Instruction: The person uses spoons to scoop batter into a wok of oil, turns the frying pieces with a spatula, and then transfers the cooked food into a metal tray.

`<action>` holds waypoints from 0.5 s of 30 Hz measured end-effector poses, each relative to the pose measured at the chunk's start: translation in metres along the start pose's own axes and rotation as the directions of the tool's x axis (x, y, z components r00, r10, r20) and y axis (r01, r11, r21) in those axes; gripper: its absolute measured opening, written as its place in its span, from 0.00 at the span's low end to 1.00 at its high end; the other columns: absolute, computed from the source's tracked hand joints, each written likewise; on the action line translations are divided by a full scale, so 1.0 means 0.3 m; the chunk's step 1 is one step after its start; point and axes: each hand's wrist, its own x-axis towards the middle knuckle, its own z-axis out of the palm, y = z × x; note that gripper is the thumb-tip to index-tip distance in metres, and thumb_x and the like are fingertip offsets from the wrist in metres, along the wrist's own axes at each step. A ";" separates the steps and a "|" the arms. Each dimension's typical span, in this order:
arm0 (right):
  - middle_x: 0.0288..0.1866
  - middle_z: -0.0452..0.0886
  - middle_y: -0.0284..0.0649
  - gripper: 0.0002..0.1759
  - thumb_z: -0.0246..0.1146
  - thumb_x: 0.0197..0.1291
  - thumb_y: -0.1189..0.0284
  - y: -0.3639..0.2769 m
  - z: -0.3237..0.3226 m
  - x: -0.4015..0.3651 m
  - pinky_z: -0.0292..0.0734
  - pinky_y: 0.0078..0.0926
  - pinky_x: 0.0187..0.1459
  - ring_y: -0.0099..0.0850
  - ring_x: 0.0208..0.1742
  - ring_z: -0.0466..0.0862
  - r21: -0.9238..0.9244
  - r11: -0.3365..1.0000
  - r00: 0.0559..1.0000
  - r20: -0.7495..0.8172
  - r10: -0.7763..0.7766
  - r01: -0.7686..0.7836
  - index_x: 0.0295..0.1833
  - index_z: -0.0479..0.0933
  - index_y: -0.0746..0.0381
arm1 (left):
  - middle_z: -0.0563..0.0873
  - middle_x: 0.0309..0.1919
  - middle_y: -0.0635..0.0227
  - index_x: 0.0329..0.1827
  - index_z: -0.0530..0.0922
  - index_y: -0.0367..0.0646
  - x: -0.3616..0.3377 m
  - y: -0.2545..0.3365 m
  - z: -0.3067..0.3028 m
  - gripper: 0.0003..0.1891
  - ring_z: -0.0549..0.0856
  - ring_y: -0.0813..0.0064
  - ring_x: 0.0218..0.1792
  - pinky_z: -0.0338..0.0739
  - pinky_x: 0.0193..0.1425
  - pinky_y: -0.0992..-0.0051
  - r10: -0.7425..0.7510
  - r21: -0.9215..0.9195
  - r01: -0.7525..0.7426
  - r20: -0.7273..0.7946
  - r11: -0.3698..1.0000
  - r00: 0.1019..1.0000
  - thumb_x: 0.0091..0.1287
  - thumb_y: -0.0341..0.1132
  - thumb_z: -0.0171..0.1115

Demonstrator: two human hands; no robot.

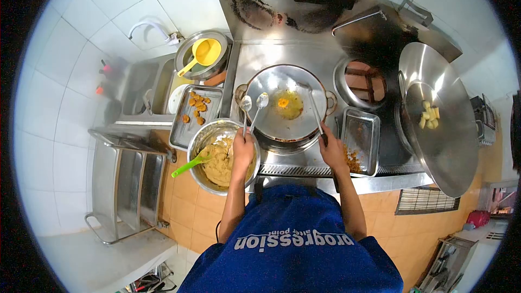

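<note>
My left hand (243, 149) is closed around the handles of two metal spoons (261, 101), whose bowls lean over the wok's left rim. In my right hand (332, 151) is a long metal utensil with a black handle (324, 138). Its shaft reaches into the wok, and its head is hard to make out. The two-handled wok (266, 122) sits on the burner with shallow oil (293, 109) and one small orange-yellow piece (283, 102) frying. Beneath my left forearm stands a steel bowl (194, 154) of thick batter (218, 167), with a green-handled spoon or spatula (187, 169) in it.
A metal tray (179, 137) at left holds several browned pieces (199, 106). Another tray (361, 130) at right has crumbs. A large tilted wok (450, 141) holds pale chunks (429, 115). A yellow dipper (207, 51) rests on a pot beside the sink (141, 92).
</note>
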 end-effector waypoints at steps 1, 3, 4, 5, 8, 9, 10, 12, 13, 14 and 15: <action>0.40 0.84 0.59 0.29 0.60 0.66 0.70 -0.001 -0.004 -0.004 0.78 0.52 0.48 0.59 0.43 0.84 -0.011 1.000 0.998 0.063 -0.004 0.004 0.73 0.67 0.48 | 0.78 0.24 0.66 0.46 0.77 0.33 -0.004 0.013 0.002 0.12 0.77 0.74 0.28 0.72 0.35 0.70 0.004 -0.004 -0.004 0.000 1.000 1.000 0.76 0.33 0.48; 0.40 0.84 0.59 0.29 0.60 0.65 0.70 -0.026 -0.026 -0.023 0.78 0.53 0.48 0.59 0.43 0.84 0.028 0.999 0.998 0.064 -0.027 0.025 0.73 0.68 0.47 | 0.78 0.24 0.66 0.46 0.77 0.33 -0.018 0.049 0.003 0.12 0.77 0.74 0.28 0.71 0.34 0.71 0.057 0.095 -0.057 0.003 0.994 0.998 0.76 0.33 0.48; 0.41 0.84 0.59 0.29 0.60 0.65 0.70 -0.043 -0.037 -0.031 0.78 0.53 0.48 0.59 0.44 0.84 0.070 0.997 0.997 0.069 -0.045 0.040 0.72 0.68 0.46 | 0.78 0.24 0.66 0.46 0.77 0.33 -0.020 0.057 0.003 0.12 0.77 0.74 0.28 0.71 0.34 0.71 0.057 0.094 -0.057 0.003 0.994 0.998 0.76 0.33 0.48; 0.41 0.84 0.59 0.29 0.60 0.65 0.70 -0.041 -0.039 -0.030 0.78 0.53 0.48 0.59 0.44 0.84 0.069 0.997 0.997 0.069 -0.044 0.039 0.72 0.68 0.46 | 0.77 0.24 0.67 0.46 0.76 0.33 -0.022 0.062 0.003 0.13 0.75 0.75 0.28 0.70 0.34 0.72 0.041 0.087 -0.042 0.016 0.995 0.999 0.76 0.35 0.48; 0.42 0.85 0.58 0.30 0.61 0.64 0.70 -0.045 -0.047 -0.027 0.79 0.53 0.50 0.59 0.44 0.84 0.077 0.996 0.999 -0.008 -0.048 0.048 0.72 0.69 0.45 | 0.77 0.25 0.67 0.46 0.76 0.31 -0.013 0.038 -0.003 0.14 0.74 0.75 0.29 0.70 0.35 0.73 0.017 0.069 -0.020 0.051 0.997 0.999 0.77 0.37 0.49; 0.42 0.85 0.57 0.30 0.60 0.63 0.70 -0.061 -0.063 -0.025 0.79 0.53 0.49 0.58 0.44 0.84 0.048 0.998 1.000 -0.007 -0.027 0.027 0.72 0.69 0.45 | 0.78 0.26 0.67 0.46 0.76 0.30 -0.011 0.045 -0.007 0.15 0.75 0.75 0.30 0.71 0.36 0.73 0.015 0.058 -0.019 0.074 0.998 0.997 0.77 0.37 0.49; 0.42 0.85 0.57 0.30 0.60 0.63 0.70 -0.073 -0.072 -0.023 0.79 0.52 0.48 0.58 0.43 0.84 0.019 1.000 1.000 -0.007 -0.007 0.007 0.72 0.69 0.45 | 0.78 0.26 0.67 0.46 0.76 0.30 -0.013 0.052 -0.008 0.15 0.75 0.75 0.30 0.71 0.36 0.73 0.017 0.058 -0.021 0.075 0.998 0.997 0.77 0.37 0.49; 0.42 0.85 0.56 0.30 0.60 0.63 0.69 -0.072 -0.077 -0.019 0.80 0.53 0.46 0.58 0.42 0.84 -0.027 1.000 1.000 0.005 -0.001 0.002 0.72 0.69 0.45 | 0.78 0.26 0.67 0.47 0.76 0.30 -0.019 0.072 -0.008 0.16 0.75 0.75 0.30 0.71 0.35 0.72 0.011 0.085 -0.015 0.046 0.996 0.999 0.77 0.37 0.49; 0.42 0.85 0.56 0.30 0.60 0.62 0.69 -0.074 -0.079 -0.015 0.80 0.53 0.45 0.58 0.41 0.84 -0.074 0.997 1.000 0.021 0.006 -0.004 0.72 0.69 0.45 | 0.78 0.26 0.67 0.47 0.76 0.30 -0.016 0.072 -0.010 0.16 0.75 0.75 0.30 0.71 0.35 0.72 0.015 0.084 -0.018 0.044 0.996 0.999 0.77 0.37 0.49; 0.42 0.85 0.56 0.30 0.60 0.62 0.69 -0.077 -0.076 -0.017 0.80 0.53 0.45 0.58 0.41 0.84 -0.073 0.997 1.000 0.020 0.002 0.000 0.72 0.69 0.45 | 0.78 0.27 0.67 0.48 0.76 0.30 -0.015 0.068 -0.012 0.16 0.75 0.76 0.30 0.71 0.36 0.72 0.024 0.081 -0.028 0.039 0.996 0.999 0.77 0.37 0.49; 0.42 0.85 0.55 0.30 0.60 0.62 0.68 -0.094 -0.077 -0.023 0.80 0.53 0.43 0.57 0.39 0.85 -0.134 0.991 0.999 0.018 -0.030 0.033 0.72 0.69 0.45 | 0.79 0.27 0.67 0.48 0.77 0.30 -0.014 0.061 -0.014 0.16 0.75 0.76 0.30 0.71 0.36 0.73 0.033 0.077 -0.036 0.034 0.996 0.999 0.77 0.38 0.49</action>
